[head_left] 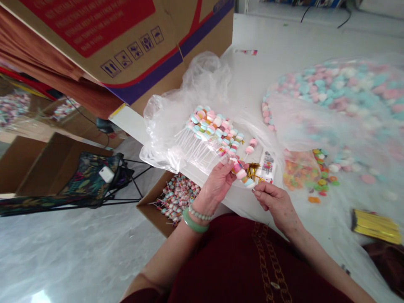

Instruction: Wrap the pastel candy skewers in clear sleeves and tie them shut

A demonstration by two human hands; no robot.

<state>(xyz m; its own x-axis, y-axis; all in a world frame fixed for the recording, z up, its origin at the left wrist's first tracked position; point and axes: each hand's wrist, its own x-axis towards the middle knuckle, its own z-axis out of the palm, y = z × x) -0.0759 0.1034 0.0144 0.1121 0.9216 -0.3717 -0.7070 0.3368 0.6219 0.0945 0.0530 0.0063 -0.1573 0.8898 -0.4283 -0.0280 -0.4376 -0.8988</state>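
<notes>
My left hand [221,179], with a green bangle and a bead bracelet at the wrist, is closed on the upper part of a marshmallow skewer [241,174] in pink, white and blue. At its lower end, my right hand [273,201] pinches close to the last marshmallow, around the stick or a tie; which one is too small to tell. Gold twist ties [253,170] lie just behind the skewer. Beyond my left hand a pile of marshmallow skewers [214,126] rests on clear plastic, their white sticks pointing left. A short pink skewer [251,145] lies apart from the pile.
Loose marshmallows [328,84] under plastic film and gummy candies [303,172] spread over the right side. A gold bundle of ties [375,226] lies near the right edge. A large carton [164,80] stands at the back left. Below the table edge, an open box [154,202] holds wrapped skewers.
</notes>
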